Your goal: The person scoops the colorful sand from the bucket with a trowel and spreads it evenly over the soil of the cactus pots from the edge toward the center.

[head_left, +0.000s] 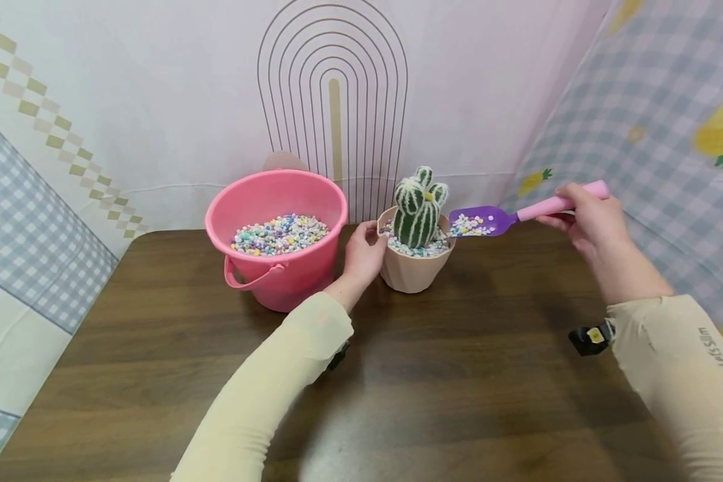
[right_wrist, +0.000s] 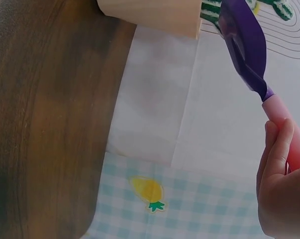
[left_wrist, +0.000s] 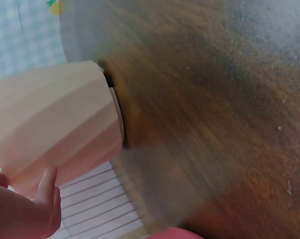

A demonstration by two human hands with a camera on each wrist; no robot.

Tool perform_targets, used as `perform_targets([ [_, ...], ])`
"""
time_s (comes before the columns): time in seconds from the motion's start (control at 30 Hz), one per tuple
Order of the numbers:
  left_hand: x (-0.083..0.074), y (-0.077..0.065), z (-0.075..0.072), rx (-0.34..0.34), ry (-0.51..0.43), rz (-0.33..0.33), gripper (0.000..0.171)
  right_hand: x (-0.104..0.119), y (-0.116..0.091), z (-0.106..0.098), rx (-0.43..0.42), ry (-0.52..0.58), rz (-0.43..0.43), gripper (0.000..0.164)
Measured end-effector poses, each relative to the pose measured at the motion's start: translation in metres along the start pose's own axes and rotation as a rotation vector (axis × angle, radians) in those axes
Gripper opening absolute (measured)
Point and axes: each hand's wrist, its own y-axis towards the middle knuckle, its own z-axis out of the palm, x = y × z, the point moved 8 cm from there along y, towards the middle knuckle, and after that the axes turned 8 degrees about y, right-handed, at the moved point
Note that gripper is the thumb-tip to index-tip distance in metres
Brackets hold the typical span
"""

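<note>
A peach flowerpot (head_left: pixel 414 273) with slanted facets stands on the table, holding a green-and-white knitted cactus (head_left: pixel 418 224) amid small pastel pebbles. My left hand (head_left: pixel 364 256) holds the pot at its left side, fingers against the wall near the rim. In my right hand (head_left: pixel 596 221) is the pink handle of a garden trowel (head_left: pixel 499 218). Its purple blade carries several pebbles (head_left: pixel 471 226) and its tip overlaps the pot's right rim. From the right wrist camera, the blade's underside (right_wrist: pixel 247 47) shows beside the cactus, fingers wrapped about the handle.
Left of the pot sits a pink bucket (head_left: pixel 292 281), partly filled with mixed pastel pebbles (head_left: pixel 280 235), its handle hanging at the front. The brown wooden table (head_left: pixel 434 395) backs onto a patterned cloth (head_left: pixel 476 87); a checked cloth (head_left: pixel 657 127) hangs at the right.
</note>
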Motion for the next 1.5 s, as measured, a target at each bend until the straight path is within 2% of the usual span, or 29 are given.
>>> perform_targets([
  [0.17,0.008,0.002,-0.003,-0.046,-0.023,-0.029,0.04,0.0,-0.001,0.002,-0.012,-0.038,0.005,0.014],
  [0.33,0.012,0.0,0.0,-0.035,-0.021,-0.049,0.039,0.001,-0.002,0.009,0.014,-0.086,-0.016,0.008],
  [0.67,0.006,-0.002,0.002,-0.037,-0.016,-0.04,0.032,0.008,-0.008,0.035,0.082,-0.245,-0.051,0.035],
  [0.9,0.002,-0.004,0.0,-0.037,-0.016,-0.03,0.031,0.016,-0.01,0.043,0.097,-0.317,-0.078,0.031],
  [1.13,0.003,-0.005,0.0,-0.029,-0.017,-0.038,0.031,0.017,-0.01,0.044,0.116,-0.295,-0.077,0.032],
  [1.37,0.006,-0.003,0.0,-0.021,-0.028,-0.016,0.033,0.017,-0.01,0.039,0.129,-0.255,-0.058,0.033],
  [1.5,0.006,-0.006,-0.001,0.009,-0.005,0.002,0.037,0.021,-0.012,0.034,0.119,-0.243,-0.057,0.031],
])
